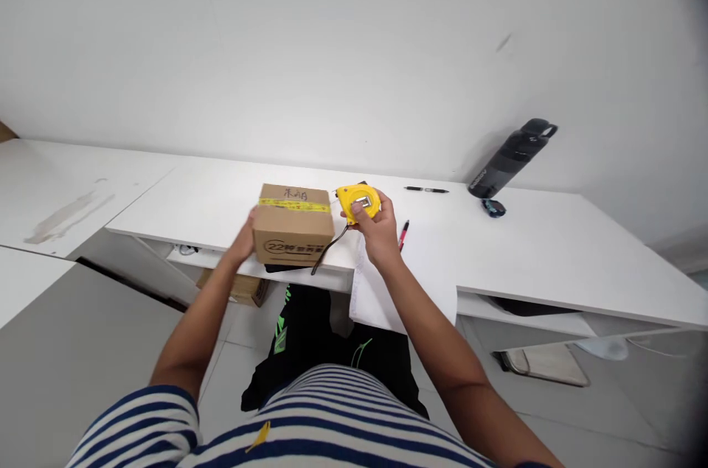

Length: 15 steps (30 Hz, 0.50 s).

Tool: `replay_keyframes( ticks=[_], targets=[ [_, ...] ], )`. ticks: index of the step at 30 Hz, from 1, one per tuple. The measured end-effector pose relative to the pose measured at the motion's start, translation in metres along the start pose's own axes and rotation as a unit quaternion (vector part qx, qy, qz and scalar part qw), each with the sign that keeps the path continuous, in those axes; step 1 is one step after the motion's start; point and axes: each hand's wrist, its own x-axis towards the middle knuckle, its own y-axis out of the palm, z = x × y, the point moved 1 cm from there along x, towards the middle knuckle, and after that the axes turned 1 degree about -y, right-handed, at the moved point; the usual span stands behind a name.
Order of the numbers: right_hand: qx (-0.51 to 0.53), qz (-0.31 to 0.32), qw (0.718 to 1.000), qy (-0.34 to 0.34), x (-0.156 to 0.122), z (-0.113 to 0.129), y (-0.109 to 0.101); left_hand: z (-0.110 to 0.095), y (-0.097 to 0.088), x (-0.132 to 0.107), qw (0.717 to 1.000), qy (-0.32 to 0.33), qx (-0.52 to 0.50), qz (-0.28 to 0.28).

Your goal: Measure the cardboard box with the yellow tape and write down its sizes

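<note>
A brown cardboard box (293, 228) with yellow tape across its top sits at the front edge of the white desk. My left hand (243, 238) is pressed against the box's left side, its fingertips partly hidden behind it. Just right of the box, my right hand (379, 225) grips a yellow tape measure (357, 203), thumb on its face. A black wrist strap (332, 239) hangs from the tape measure in front of the box's right side. No blade is visibly drawn out. White paper (376, 298) lies below my right hand, overhanging the desk edge, with a red pen (404, 234) beside the wrist.
A black pen (425, 190) lies near the wall. Farther right stands a dark bottle (512, 158), with a small dark round object (493, 208) at its base. The white desk (553, 254) has an open shelf beneath. Another cardboard box (243, 289) is below on the left.
</note>
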Motion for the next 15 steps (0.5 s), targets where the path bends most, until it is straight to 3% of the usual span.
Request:
replay_keyframes(
  ticks=[3,6,10,12,15],
  targets=[
    [0.022,0.026,0.999,-0.003,0.015,0.01,0.015,0.02,0.017,-0.015,0.999,-0.012,-0.002,0.046],
    [-0.046,0.146,0.985,-0.075,0.037,0.034,0.029,0.023,0.027,-0.012,0.998,-0.044,-0.042,0.016],
    [-0.209,0.35,0.895,-0.179,0.061,0.061,0.051,0.005,0.029,-0.012,0.987,-0.042,-0.153,-0.039],
    [-0.263,0.404,0.852,-0.205,0.066,0.065,0.062,-0.008,0.032,-0.019,0.984,-0.026,-0.173,-0.035],
    [-0.328,0.451,0.8,-0.219,0.065,0.063,0.072,-0.025,0.044,-0.033,0.984,-0.028,-0.174,0.015]
  ],
)
